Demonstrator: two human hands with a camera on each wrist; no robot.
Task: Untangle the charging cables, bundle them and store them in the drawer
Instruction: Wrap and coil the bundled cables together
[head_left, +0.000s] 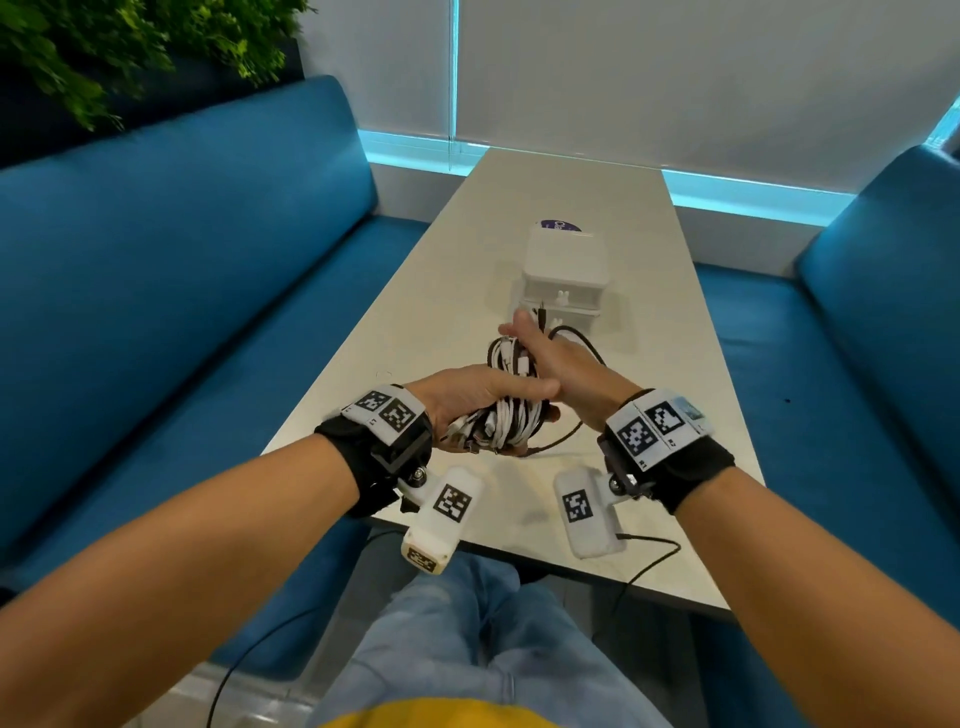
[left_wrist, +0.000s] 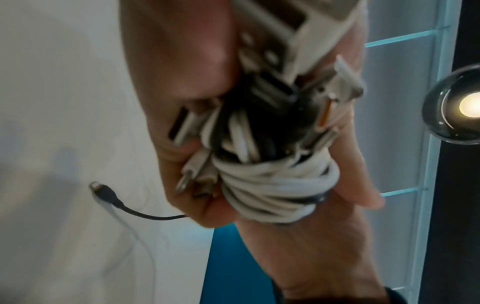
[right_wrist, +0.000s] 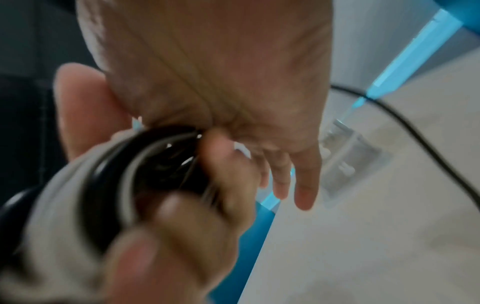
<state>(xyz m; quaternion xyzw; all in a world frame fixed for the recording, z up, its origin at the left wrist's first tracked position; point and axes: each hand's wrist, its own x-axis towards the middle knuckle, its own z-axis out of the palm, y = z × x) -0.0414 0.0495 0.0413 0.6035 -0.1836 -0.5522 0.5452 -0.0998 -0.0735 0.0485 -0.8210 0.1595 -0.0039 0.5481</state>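
My left hand (head_left: 483, 395) grips a coiled bundle of white and black charging cables (head_left: 506, 421) a little above the near part of the table; several plugs stick out of the bundle (left_wrist: 272, 191). My right hand (head_left: 540, 353) lies against the far side of the bundle, fingers (right_wrist: 303, 191) fairly straight, and pinches a loose black cable (head_left: 584, 340) whose plug pokes up by the thumb. That cable arcs round the back of my right hand. Its other end (left_wrist: 109, 195) dangles over the table. The white drawer unit (head_left: 566, 270) stands just beyond my hands.
The long pale table (head_left: 415, 322) runs away from me between two blue sofas (head_left: 182, 260). A purple round label (head_left: 561, 226) lies behind the drawer unit. A thin black wire (head_left: 649, 545) leads off the table's near edge. A plant hangs at the top left.
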